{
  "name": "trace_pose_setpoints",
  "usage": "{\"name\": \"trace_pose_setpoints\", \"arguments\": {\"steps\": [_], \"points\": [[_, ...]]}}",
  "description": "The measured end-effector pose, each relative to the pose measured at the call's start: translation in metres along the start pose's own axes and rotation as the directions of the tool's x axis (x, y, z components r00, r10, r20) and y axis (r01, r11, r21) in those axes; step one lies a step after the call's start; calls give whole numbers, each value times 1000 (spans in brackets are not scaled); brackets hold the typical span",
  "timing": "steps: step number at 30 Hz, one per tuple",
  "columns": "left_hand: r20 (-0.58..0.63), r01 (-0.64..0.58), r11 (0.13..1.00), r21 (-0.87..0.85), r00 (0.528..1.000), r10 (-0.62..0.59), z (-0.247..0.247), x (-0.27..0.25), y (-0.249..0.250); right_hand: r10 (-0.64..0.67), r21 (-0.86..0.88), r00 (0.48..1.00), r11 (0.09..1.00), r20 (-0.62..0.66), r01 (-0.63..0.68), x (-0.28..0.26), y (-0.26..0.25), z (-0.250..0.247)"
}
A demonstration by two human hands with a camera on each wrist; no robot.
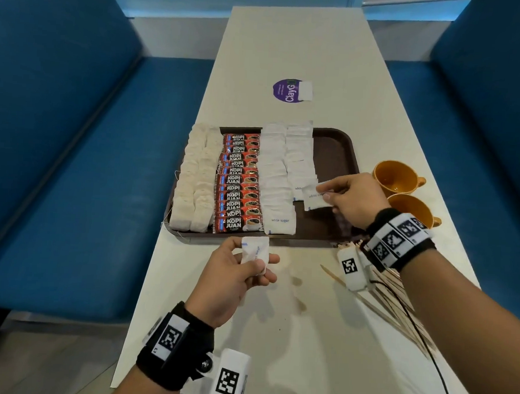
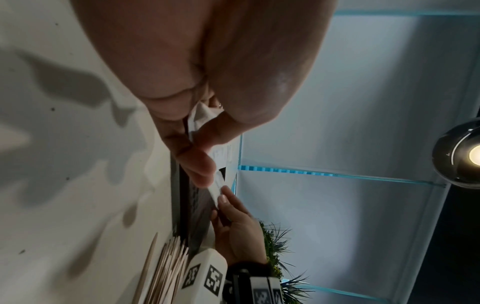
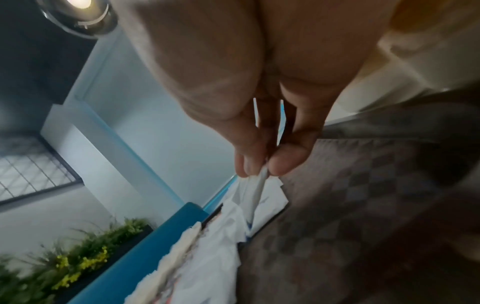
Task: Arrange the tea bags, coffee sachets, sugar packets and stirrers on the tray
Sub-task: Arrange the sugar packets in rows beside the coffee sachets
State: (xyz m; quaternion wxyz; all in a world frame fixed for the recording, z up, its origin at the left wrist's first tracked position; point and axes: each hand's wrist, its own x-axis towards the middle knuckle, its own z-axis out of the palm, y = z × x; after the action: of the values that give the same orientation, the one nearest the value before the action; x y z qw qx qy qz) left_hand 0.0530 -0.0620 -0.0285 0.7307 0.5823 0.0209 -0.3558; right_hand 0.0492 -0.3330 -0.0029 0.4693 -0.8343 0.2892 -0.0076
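A white sugar packet (image 1: 315,197) hangs over the brown tray (image 1: 334,146), pinched in the right hand (image 1: 352,198) grip at the near end of the second sugar row (image 1: 300,157). At seven o'clock the left hand (image 1: 234,273) grip pinches more sugar packets (image 1: 255,253) above the surface (image 1: 276,331); stirrers (image 1: 397,304) lie at four o'clock.

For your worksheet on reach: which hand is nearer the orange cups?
Right. The right hand is just left of the orange cups, over the tray; the left hand is below the tray.
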Motion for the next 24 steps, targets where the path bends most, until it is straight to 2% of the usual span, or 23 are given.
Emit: {"name": "trace_pose_setpoints", "arguments": {"steps": [7,12,17,21,24], "points": [[-16,-6,999,34,1000,6,-4,2,0,-18,-100,999,995,46,23,33,4,19],[-27,2,1000,12,1000,-2,-9,3,-1,-32,-242,997,969,65,47,41,8,22],[-44,-8,1000,-13,999,7,-9,6,-1,-47,-278,997,958,68,64,42,8,20],[-78,-58,998,-4,995,57,-9,9,-1,-100,-159,995,983,-14,97,30,2,16],[-112,-99,995,32,988,102,-9,11,0,-148,46,989,988,24,146,-1,-15,14]]}}
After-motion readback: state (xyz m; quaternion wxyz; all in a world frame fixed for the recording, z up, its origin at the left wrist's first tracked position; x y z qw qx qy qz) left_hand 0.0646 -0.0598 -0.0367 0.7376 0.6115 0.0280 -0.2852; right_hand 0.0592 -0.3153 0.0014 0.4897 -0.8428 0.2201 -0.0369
